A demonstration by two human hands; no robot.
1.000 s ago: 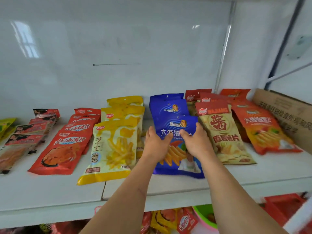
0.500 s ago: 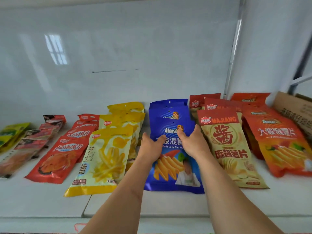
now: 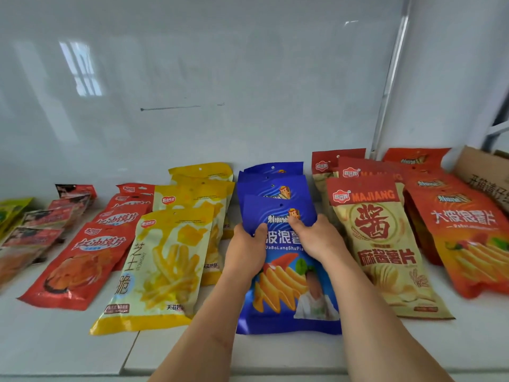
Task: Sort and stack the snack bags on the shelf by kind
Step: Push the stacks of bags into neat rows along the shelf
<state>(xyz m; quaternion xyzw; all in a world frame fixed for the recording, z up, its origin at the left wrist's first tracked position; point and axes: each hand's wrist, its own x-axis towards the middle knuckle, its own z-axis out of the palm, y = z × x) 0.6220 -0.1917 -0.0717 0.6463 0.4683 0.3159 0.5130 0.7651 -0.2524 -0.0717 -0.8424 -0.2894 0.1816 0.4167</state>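
A blue snack bag (image 3: 286, 293) lies on top of a stack of blue bags (image 3: 272, 186) in the middle of the white shelf (image 3: 82, 348). My left hand (image 3: 246, 250) grips its left edge and my right hand (image 3: 316, 237) grips its right edge, thumbs on the front. Left of it lie yellow bags (image 3: 165, 268) and red bags (image 3: 80, 263). To the right lie beige-and-red bags (image 3: 385, 244) and orange bags (image 3: 468, 238).
Dark red packets (image 3: 38, 219) and a green-yellow bag (image 3: 11, 210) lie at the far left. A cardboard box (image 3: 484, 175) stands at the far right. A white back wall and a metal upright (image 3: 391, 78) close off the shelf behind.
The camera has moved closer and lower to the shelf. Both hands stay on the top blue bag, which now lies squarer on its stack.
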